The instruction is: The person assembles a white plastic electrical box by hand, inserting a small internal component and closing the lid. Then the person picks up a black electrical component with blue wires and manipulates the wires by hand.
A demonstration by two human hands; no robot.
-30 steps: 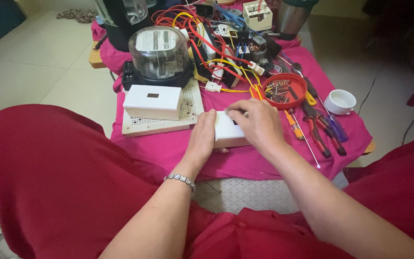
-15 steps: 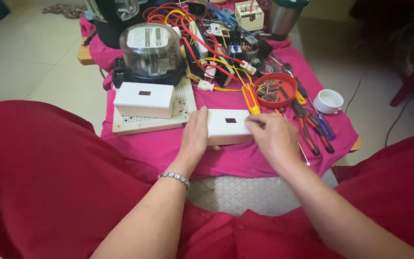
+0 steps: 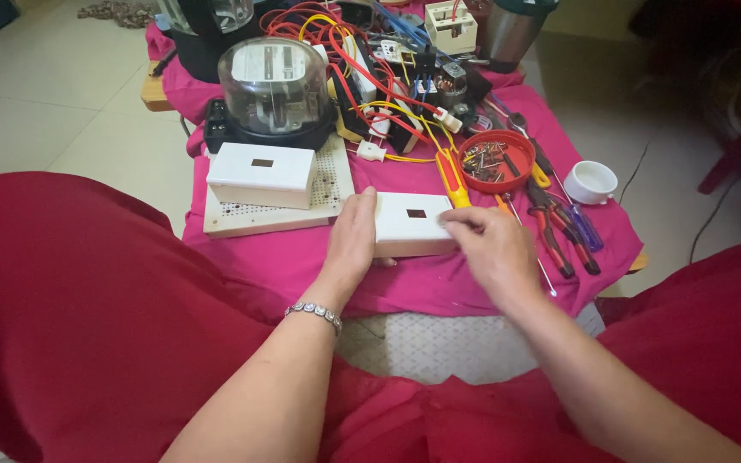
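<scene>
Centrally, one white box [image 3: 412,221] lies near the front edge of the pink-covered surface [image 3: 439,287]. Left hand [image 3: 352,236] presses flat and open against its left end; right hand [image 3: 495,247] rests loosely curled on its right end, gripping nothing. A second white box [image 3: 261,174] sits on one perforated board [image 3: 329,184] just left. One red bowl [image 3: 496,160] and one white cup [image 3: 591,181] stand behind; little open room remains.

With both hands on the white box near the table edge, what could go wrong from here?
1. The white box lies close to the front edge of the pink cloth; a push from the left hand or right hand might slide it off.
2. The red bowl of screws stands just behind the right hand; a backward knock may spill it.
3. The pliers beside the right hand could be swept off.
</scene>
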